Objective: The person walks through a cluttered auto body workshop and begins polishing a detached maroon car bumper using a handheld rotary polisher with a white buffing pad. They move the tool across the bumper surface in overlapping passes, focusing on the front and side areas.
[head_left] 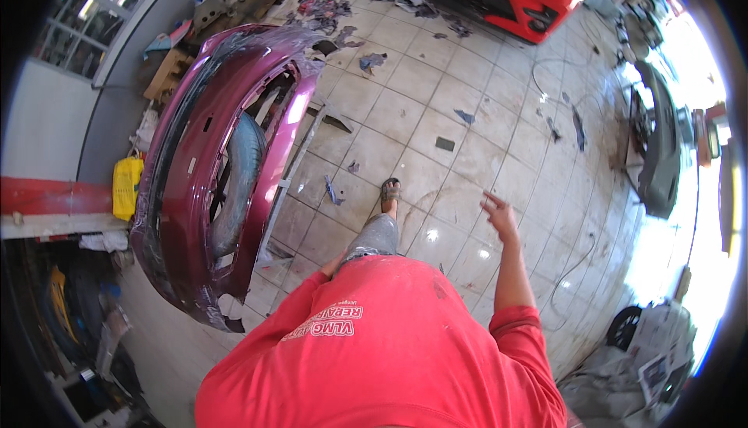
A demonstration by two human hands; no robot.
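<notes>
My right hand (500,216) hangs out over the tiled floor (460,183) with its fingers stretched apart and nothing in it. Close against my left thigh is my left hand (333,263), mostly hidden by my red shirt, so its fingers do not show. A glossy purple car bumper (183,144) stands on a metal frame (292,165) to my left, the nearest large thing to that hand. Through the bumper's opening a tyre (241,171) is visible. On the floor ahead lies a small dark rectangular pad (445,144).
A red car (514,0) is parked ahead. Paper scraps (323,14) litter the tiles, and a thin hose (573,268) curves across the right side. A dark bumper (658,147) stands at the right; covered items (623,373) sit lower right. A yellow container (127,186) is at the left.
</notes>
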